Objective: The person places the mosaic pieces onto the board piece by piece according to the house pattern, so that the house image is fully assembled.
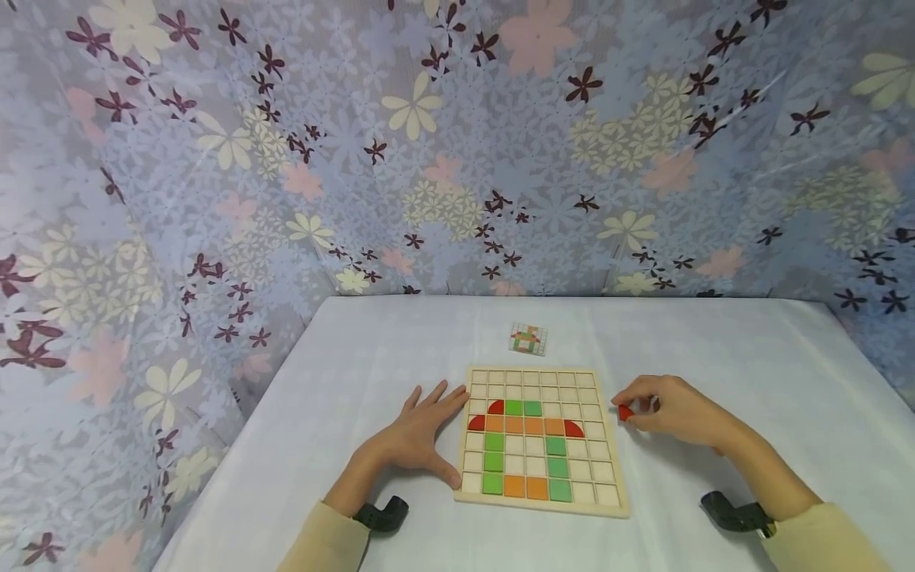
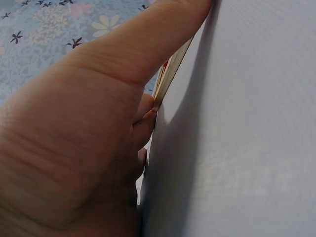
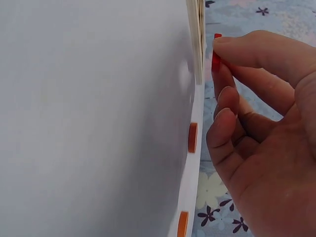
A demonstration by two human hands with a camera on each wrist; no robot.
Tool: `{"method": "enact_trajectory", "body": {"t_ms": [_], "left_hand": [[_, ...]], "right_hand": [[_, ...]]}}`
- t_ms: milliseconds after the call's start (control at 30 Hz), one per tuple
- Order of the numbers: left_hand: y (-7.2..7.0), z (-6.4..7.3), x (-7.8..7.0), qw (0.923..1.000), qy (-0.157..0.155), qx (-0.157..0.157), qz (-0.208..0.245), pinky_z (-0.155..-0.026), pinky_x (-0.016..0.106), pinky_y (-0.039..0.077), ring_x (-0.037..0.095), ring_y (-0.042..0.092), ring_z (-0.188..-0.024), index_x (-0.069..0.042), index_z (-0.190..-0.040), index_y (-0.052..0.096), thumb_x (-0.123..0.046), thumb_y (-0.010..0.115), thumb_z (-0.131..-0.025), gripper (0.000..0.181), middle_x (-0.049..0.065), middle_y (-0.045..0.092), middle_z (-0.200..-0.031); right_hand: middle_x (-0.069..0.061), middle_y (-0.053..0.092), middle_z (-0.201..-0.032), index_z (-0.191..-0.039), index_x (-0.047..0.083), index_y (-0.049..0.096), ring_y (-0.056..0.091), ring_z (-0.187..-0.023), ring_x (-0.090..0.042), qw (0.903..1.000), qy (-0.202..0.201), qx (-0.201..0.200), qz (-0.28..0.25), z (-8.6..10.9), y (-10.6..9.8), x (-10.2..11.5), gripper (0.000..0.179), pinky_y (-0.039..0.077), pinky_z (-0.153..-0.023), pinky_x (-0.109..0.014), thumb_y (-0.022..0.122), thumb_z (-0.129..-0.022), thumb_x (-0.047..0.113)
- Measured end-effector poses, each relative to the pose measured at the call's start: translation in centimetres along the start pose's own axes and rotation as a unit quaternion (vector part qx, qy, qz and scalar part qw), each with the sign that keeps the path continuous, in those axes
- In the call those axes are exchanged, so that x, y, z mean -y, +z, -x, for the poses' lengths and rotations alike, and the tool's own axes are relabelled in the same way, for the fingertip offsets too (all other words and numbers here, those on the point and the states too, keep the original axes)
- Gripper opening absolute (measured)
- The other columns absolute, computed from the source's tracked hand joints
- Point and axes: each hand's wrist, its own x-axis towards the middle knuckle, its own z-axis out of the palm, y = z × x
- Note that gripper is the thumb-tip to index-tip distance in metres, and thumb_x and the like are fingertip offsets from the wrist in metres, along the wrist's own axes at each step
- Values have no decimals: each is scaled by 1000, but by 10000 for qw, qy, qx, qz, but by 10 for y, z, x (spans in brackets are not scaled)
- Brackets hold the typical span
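A wooden grid board (image 1: 589,492) lies on the white table. Green tiles (image 1: 493,462), orange tiles (image 1: 525,486) and red quarter-round tiles (image 1: 574,430) sit in some of its squares. With fingers spread, my left hand (image 1: 418,433) rests beside the board, thumb and fingertips touching its left edge. To the right of the board, my right hand (image 1: 675,409) pinches a small red tile (image 3: 216,57) between thumb and index finger, above the table. The tile's full outline is partly hidden by the fingers.
Beyond the board lies a small picture card (image 1: 527,338) with a coloured grid pattern. In the right wrist view, an orange tile (image 3: 192,137) and another orange piece (image 3: 182,224) lie on the table near the right hand. Flowered cloth (image 1: 443,199) stands behind the table.
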Motion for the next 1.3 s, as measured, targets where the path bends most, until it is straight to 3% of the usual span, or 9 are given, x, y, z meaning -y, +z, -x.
{"method": "enact_trajectory", "body": {"t_ms": [300, 733, 1300], "left_hand": [[1, -2, -1, 10000, -47, 14, 13, -113, 53, -5, 22, -1, -146, -24, -156, 17, -84, 68, -47, 134, -8, 11, -160], [-3, -2, -3, 10000, -60, 54, -39, -114, 51, -6, 20, -3, -146, -24, -156, 16, -84, 68, -48, 133, -10, 9, -160], [-1, 1, -2, 10000, 22, -24, 54, -113, 55, -4, 23, 0, -146, -23, -155, 18, -84, 69, -48, 134, -7, 12, -160]], "right_hand": [[5, 63, -90, -111, 15, 73, 52, -75, -14, 9989, -426, 72, 195, -12, 8, 7, 30, 47, -59, -26, 77, -81, 16], [5, 63, -96, -114, 12, 72, 52, -76, -15, 9979, -540, 283, 235, -33, 11, 28, 32, 46, -58, -27, 76, -84, 23], [0, 63, -99, -113, 5, 71, 55, -71, -14, 9941, -884, 620, 76, -63, 32, 45, 29, 50, -60, -28, 73, -84, 11]]}}
